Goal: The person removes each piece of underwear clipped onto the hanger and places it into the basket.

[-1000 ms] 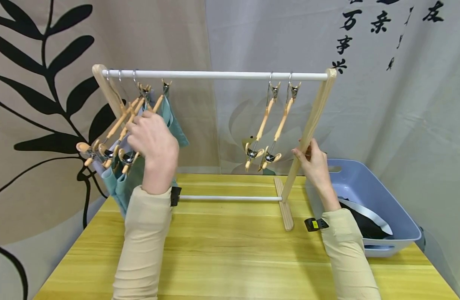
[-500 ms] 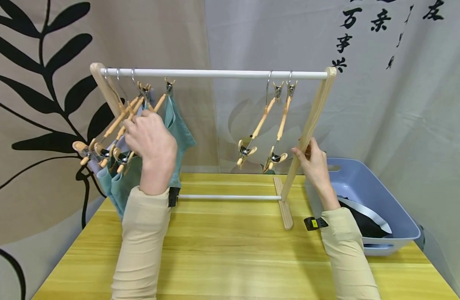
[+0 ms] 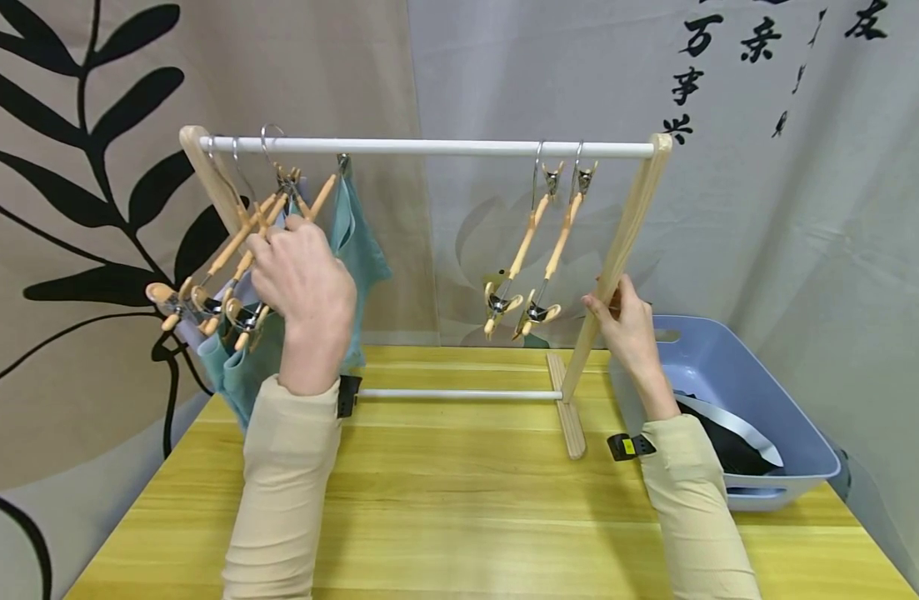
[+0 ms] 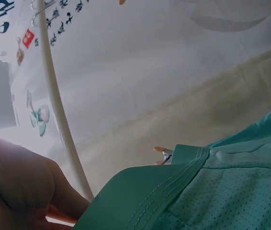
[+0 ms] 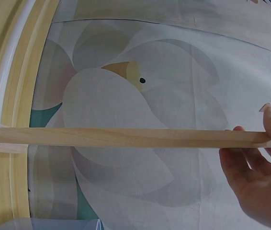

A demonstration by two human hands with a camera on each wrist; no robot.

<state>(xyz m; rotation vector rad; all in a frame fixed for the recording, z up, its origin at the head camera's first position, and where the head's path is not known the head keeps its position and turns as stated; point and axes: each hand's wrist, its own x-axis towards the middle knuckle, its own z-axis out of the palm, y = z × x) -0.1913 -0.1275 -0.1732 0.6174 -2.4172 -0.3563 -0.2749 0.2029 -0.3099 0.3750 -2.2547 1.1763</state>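
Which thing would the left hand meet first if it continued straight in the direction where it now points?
The left hand points up and left in the head view, so it would probably meet the neighbouring wooden hangers first. Depth is unclear there; it may already touch them.

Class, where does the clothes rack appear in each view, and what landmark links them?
Head: the clothes rack spans the middle.
Left wrist: its white rail slants down the left side.
Right wrist: its wooden post crosses the middle, gripped by the right hand at the right.
Shared landmark: the printed curtain behind.
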